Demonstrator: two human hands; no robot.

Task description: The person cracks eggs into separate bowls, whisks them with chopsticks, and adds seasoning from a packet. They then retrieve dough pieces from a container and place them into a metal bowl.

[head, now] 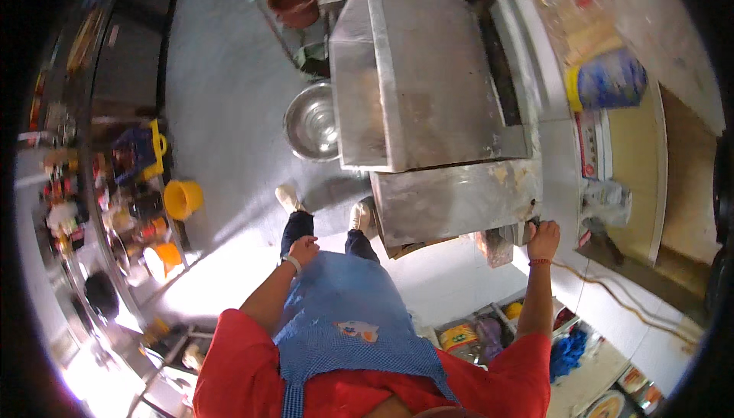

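My right hand (543,239) reaches out to the right, its fingers at a small dark fitting (520,231) beside the corner of a stained metal cabinet (459,200). Whether the fingers are closed on that fitting is not clear. My left hand (304,250) hangs in front of the blue checked apron (344,286), fingers loosely curled, with no object visible in it. Just ahead of the cabinet stands a large metal box-like unit with a raised, sloping panel (438,74). A shiny round metal basin (314,122) lies against its left side.
Crowded shelves (132,211) line the left, with a yellow bucket (183,200) at their edge. A brown pot (293,2) stands ahead. At right, a ledge bears a blue and yellow container (608,80); a yellowish cable (625,303) runs below. Near my right arm is a bottle (461,340).
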